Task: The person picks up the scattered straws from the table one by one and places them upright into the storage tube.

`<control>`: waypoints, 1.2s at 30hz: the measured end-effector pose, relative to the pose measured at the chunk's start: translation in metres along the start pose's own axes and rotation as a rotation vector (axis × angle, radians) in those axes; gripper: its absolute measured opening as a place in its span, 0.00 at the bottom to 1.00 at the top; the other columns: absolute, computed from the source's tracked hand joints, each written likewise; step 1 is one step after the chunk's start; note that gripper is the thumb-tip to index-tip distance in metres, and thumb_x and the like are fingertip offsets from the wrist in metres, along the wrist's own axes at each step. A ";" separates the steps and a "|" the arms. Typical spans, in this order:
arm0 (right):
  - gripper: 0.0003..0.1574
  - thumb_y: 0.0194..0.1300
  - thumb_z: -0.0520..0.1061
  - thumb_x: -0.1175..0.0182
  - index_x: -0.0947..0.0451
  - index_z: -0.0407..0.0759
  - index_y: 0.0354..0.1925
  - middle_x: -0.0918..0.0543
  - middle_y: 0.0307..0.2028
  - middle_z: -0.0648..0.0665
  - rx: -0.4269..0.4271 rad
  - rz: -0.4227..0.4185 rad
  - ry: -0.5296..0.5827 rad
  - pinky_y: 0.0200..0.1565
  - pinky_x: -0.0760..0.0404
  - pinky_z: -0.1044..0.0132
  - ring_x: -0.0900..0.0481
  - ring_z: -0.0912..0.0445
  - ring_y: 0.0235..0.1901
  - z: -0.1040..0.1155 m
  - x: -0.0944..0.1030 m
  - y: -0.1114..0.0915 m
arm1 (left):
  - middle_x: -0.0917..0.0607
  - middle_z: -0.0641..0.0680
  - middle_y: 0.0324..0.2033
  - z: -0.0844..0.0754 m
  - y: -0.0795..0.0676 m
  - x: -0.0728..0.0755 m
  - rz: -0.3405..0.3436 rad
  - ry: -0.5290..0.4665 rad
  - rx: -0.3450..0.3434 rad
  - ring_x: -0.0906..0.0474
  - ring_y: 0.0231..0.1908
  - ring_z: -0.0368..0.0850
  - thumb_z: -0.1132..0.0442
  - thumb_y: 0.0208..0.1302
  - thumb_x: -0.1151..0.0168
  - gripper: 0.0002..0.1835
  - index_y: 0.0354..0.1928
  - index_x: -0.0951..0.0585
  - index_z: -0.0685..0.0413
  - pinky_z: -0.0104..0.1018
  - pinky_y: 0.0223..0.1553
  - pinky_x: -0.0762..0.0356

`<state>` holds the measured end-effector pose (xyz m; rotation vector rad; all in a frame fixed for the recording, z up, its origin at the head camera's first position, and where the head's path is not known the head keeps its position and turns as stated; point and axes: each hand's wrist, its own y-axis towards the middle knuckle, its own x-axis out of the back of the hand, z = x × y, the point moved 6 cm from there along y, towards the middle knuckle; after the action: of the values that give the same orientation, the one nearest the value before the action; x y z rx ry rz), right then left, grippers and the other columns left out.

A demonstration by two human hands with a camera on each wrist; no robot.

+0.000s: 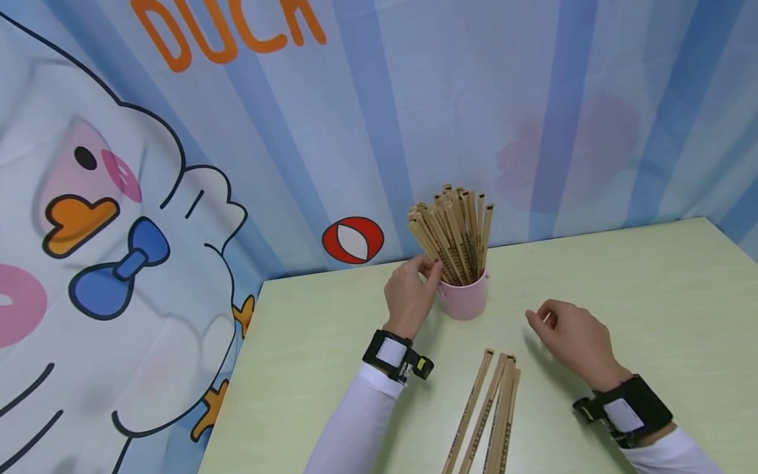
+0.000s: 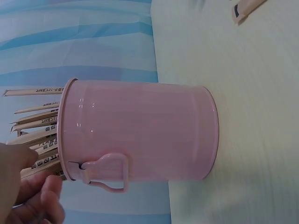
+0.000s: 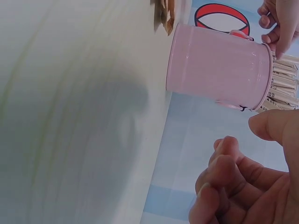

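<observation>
A pink metal bucket (image 1: 464, 301) stands upright near the table's back edge, packed with brown paper-wrapped chopsticks (image 1: 456, 230) that carry dark print. At its left rim my left hand (image 1: 411, 293) pinches one of the outer chopsticks (image 2: 46, 169) between thumb and curled fingers; part of that stick is hidden by the hand. My right hand (image 1: 574, 336) hovers over the table to the right of the bucket, fingers loosely curled around nothing. In the right wrist view its fingers (image 3: 224, 172) and thumb are apart, below the bucket in the picture.
Several more wrapped chopsticks (image 1: 497, 415) lie on the pale table (image 1: 639, 296) between my arms, pointing toward the bucket. Behind the table hangs a blue striped cloth (image 1: 474, 99) with a printed white duck (image 1: 148, 263) at the left.
</observation>
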<state>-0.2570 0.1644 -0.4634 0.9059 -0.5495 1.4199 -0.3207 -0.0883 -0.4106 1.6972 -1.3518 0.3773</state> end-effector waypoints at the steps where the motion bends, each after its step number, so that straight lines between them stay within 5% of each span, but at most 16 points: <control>1: 0.18 0.67 0.52 0.42 0.23 0.38 0.30 0.27 0.14 0.50 0.000 0.002 0.000 0.14 0.36 0.62 0.33 0.57 0.13 0.000 -0.001 0.000 | 0.21 0.42 0.20 0.001 -0.002 0.000 0.013 -0.002 0.007 0.30 0.21 0.34 0.48 0.68 0.43 0.14 0.30 0.18 0.47 0.30 0.18 0.37; 17: 0.18 0.67 0.53 0.43 0.23 0.39 0.30 0.27 0.14 0.50 0.008 0.006 -0.002 0.14 0.36 0.62 0.33 0.57 0.13 0.000 -0.004 0.001 | 0.23 0.43 0.19 0.022 -0.070 -0.015 0.191 -0.029 0.136 0.33 0.17 0.36 0.51 0.65 0.41 0.11 0.27 0.22 0.46 0.32 0.19 0.39; 29: 0.20 0.68 0.55 0.44 0.23 0.40 0.31 0.27 0.15 0.50 0.008 0.061 -0.008 0.14 0.36 0.62 0.33 0.57 0.14 0.001 -0.003 -0.002 | 0.33 0.43 0.12 0.027 -0.099 -0.026 0.436 0.087 0.065 0.38 0.13 0.36 0.60 0.60 0.43 0.16 0.15 0.31 0.47 0.31 0.14 0.44; 36: 0.19 0.67 0.56 0.43 0.24 0.45 0.25 0.30 0.13 0.51 0.034 0.122 -0.026 0.15 0.39 0.63 0.35 0.57 0.14 0.003 -0.010 -0.009 | 0.37 0.43 0.11 0.029 -0.106 -0.031 0.481 0.102 0.072 0.40 0.13 0.37 0.61 0.58 0.45 0.16 0.14 0.34 0.47 0.32 0.14 0.45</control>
<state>-0.2489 0.1563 -0.4713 0.9314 -0.6105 1.5332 -0.2452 -0.0930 -0.4967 1.3731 -1.6799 0.7826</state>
